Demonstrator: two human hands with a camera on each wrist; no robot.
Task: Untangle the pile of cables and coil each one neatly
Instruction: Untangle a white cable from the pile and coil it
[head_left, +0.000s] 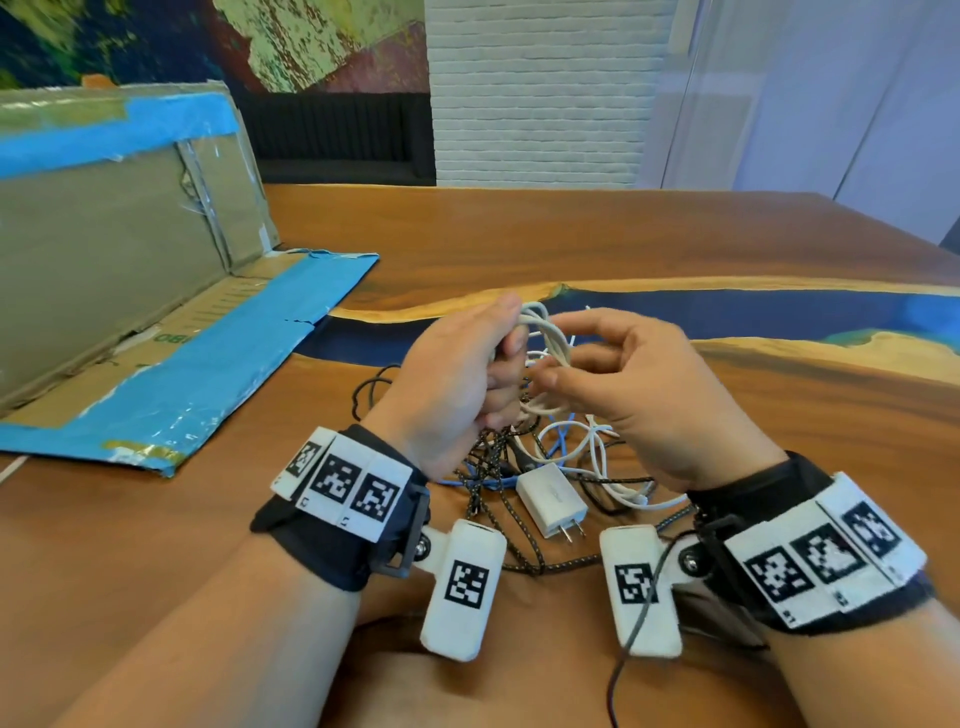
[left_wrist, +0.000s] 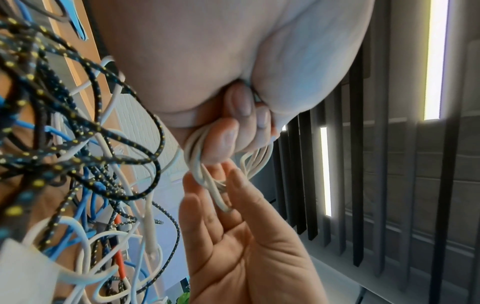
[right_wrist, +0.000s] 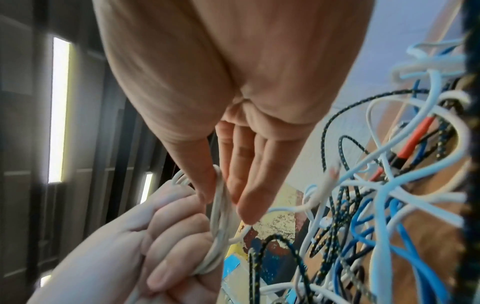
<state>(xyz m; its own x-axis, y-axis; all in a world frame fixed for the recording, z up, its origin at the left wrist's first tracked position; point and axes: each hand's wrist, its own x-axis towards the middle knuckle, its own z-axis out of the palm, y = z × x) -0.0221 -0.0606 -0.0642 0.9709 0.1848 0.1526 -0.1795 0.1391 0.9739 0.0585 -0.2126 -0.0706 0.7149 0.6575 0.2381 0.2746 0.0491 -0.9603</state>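
White brick wall (head_left: 535, 93) behind wooden table (head_left: 571, 239) with blue inlay.

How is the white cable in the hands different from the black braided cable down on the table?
The white cable is smooth and plain; the black braided cable is woven with yellow flecks. The white one is gathered in tidy loops, gripped by the left hand with the right hand holding it too; the braided one sprawls loose on the table, snarled with other cables. Both are thin, flexible cords.
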